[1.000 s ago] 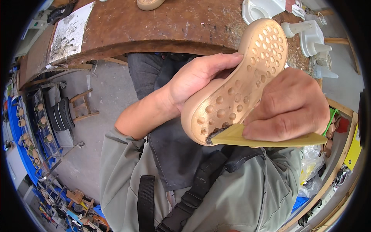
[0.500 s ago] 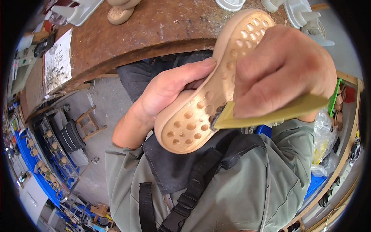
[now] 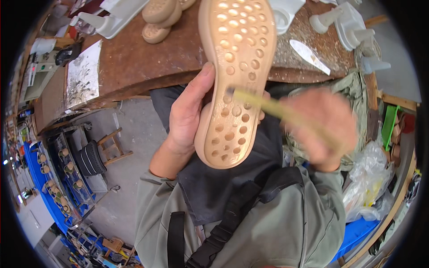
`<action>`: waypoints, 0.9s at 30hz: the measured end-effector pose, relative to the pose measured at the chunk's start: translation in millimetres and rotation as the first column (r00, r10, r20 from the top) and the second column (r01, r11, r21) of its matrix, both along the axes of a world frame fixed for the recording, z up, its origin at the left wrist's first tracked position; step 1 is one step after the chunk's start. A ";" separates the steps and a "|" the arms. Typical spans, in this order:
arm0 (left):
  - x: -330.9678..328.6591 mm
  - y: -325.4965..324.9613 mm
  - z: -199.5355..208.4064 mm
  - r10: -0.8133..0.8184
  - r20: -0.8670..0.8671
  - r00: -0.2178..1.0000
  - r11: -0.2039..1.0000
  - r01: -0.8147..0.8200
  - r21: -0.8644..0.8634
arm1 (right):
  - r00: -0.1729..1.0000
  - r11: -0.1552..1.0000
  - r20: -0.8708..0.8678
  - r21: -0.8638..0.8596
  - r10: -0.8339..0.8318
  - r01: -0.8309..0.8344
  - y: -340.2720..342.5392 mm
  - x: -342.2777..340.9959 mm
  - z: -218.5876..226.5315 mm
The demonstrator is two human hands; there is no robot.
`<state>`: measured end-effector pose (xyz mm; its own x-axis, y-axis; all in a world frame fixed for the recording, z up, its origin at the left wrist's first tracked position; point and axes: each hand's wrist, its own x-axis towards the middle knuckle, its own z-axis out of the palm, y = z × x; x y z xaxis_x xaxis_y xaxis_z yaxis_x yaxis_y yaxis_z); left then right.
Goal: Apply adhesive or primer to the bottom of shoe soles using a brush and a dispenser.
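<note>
My left hand (image 3: 185,116) is wrapped round the waist of a tan shoe sole (image 3: 241,44), thumb along its left edge and fingertips showing at the right edge. Its inner face, dotted with round hollows and shiny as if wet, is turned up toward me, heel end nearest. My right hand (image 3: 321,127), smeared by motion, grips a brush (image 3: 272,106) with a flat yellowish handle. The brush's dark tip is over the narrow middle of the sole; whether it touches cannot be made out.
A brown workbench (image 3: 129,60) spans the far side, bearing stacked tan soles (image 3: 161,15), a stained white sheet (image 3: 84,76), a pale pointed cutout (image 3: 309,56) and white nozzle bottles (image 3: 353,33). Plastic bags (image 3: 368,181) lie at right; a shoe rack (image 3: 67,163) stands at left.
The sole has turned more upright and moved away from me, with my left hand still on it. My right hand has drawn back to the right and lower, and the brush has swung to point up-left.
</note>
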<state>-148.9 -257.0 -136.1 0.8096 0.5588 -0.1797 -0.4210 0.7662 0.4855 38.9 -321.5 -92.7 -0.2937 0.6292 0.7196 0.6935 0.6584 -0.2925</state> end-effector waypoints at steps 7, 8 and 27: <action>-3.9 -5.8 2.7 0.076 -0.016 0.997 0.994 -0.075 0.083 | 0.928 0.931 -0.232 -0.154 0.290 -0.330 -5.3 4.6 4.0; -5.8 -7.5 0.2 0.065 -0.008 0.998 0.984 -0.063 0.167 | 0.923 0.915 -0.366 -0.319 0.123 -0.248 0.3 8.2 10.5; -27.2 4.1 -62.8 -0.166 0.710 0.685 0.968 0.250 -0.014 | 0.470 0.997 -0.882 -0.021 0.016 -0.073 12.8 68.9 -6.6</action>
